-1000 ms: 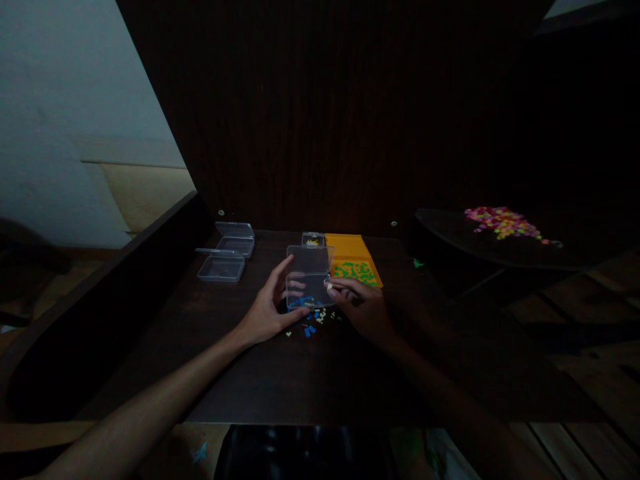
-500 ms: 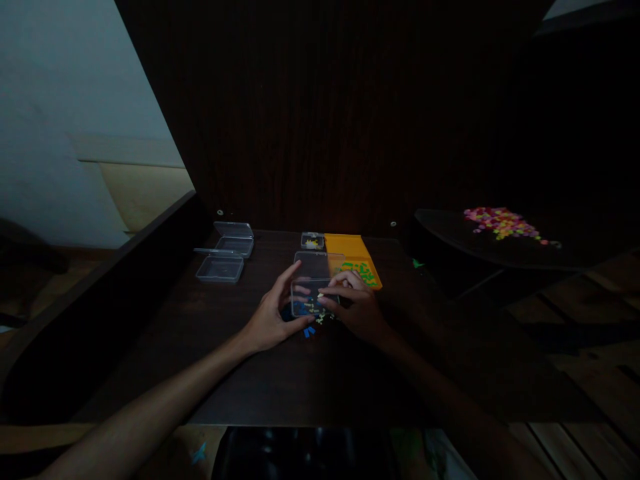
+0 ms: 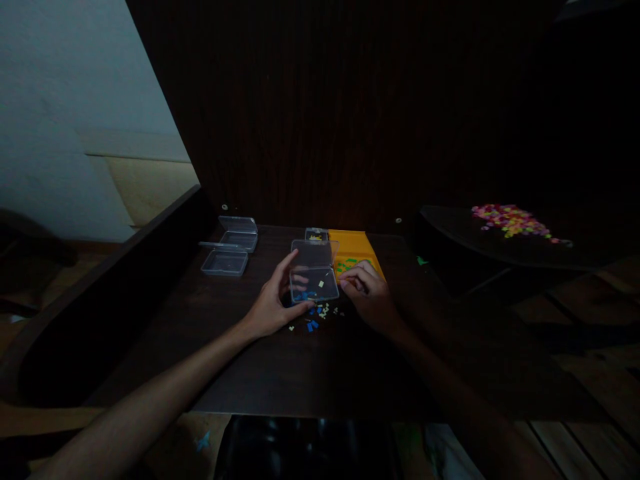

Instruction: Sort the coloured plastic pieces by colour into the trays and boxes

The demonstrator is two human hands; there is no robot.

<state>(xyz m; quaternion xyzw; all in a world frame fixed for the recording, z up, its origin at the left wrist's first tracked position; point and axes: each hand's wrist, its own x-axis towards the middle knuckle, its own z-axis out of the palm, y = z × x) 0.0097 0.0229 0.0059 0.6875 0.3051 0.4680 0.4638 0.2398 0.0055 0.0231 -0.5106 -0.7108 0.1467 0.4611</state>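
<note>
The left hand [image 3: 273, 303] has its grip around a clear box [image 3: 327, 294], thumb at the near edge and fingers spread behind the see-through plastic. The box is in front of the person, lid swung back, with a cream piece [image 3: 321, 284] showing inside. Beside its right edge is the right hand [image 3: 367, 297], its grip narrow, fingertips drawn close together; from where I stand I cannot tell whether anything is pinched there.

To do this well, I would hold the box level and let the left hand take all its weight, so the right is free for fine work. Pieces this small ask for a light pinch, let go low over the base rather than near the rim (a flick there could scatter them).

Just below the box, loose blue pieces [image 3: 313, 326] and cream bits [image 3: 325, 311] lie mixed on the counter [image 3: 240, 387]. More blue shows through the plastic, though whether inside or beneath I can't say. Behind the right hand sits a yellow case [image 3: 350, 241] with green pieces [image 3: 349, 262] in it, and next to that a small container [image 3: 316, 235] of yellow bits. Off to the left stand two open clear cases [image 3: 225, 263]; well to the right, bright beads [image 3: 513, 221] are heaped on a dark ledge [image 3: 445, 223].
</note>
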